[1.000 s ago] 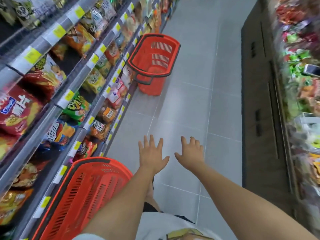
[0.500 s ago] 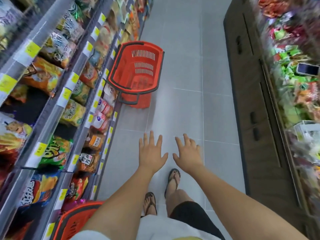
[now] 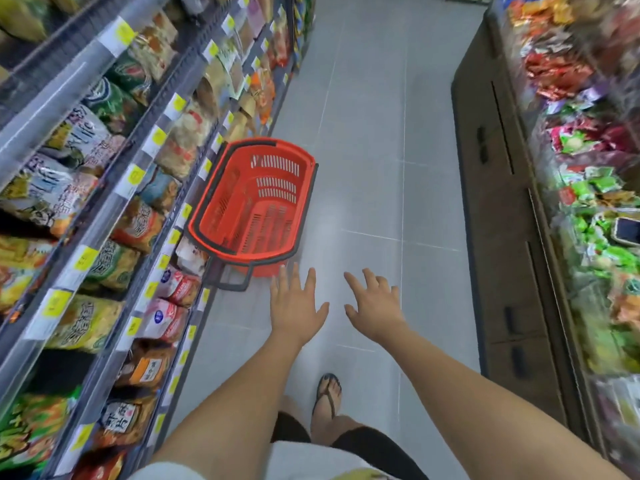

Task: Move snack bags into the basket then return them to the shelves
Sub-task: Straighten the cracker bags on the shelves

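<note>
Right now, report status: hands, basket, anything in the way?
Left hand and right hand open, holding nothing. Red basket empty, on floor beside snack shelves. No obstacle seen between hands and basket.

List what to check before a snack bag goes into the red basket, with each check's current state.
1. Left hand free: ok, open and holding nothing.
2. Right hand free: ok, open and holding nothing.
3. Red basket upright on the floor: ok.
4. Basket ready to fill: ok, no bag visible inside.
5. Snack bags available: ok, the shelves on the person's left are stocked.
6. Basket within reach: cannot tell; the left fingertips appear near its rim, but depth is unclear.
</note>
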Demonstrator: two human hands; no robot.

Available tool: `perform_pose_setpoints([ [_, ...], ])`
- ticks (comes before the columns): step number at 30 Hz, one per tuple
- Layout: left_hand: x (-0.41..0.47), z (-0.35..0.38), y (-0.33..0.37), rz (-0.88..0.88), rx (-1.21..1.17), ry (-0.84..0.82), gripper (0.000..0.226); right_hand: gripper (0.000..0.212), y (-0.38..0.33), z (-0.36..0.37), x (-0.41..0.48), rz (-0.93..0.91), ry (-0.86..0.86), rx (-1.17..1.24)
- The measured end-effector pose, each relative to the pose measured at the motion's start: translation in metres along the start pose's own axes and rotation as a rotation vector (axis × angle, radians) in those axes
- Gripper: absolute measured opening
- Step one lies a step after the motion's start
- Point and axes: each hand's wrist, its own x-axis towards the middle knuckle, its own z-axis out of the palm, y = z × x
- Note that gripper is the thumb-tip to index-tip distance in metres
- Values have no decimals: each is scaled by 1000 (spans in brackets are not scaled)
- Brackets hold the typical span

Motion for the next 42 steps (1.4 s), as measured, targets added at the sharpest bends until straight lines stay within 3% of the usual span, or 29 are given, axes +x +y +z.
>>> perform_pose_setpoints([
  [26,387,-117,-65,-240,-20,-72,71,62,7,-172,410,-52,-93,3],
  [36,539,-185,-63,-495,-144,53,72,63,7,-275,586,-333,-59,-113],
  [42,568,-252,-112,-698,-165,266,67,66,-67,-346,650,-615,65,-117],
])
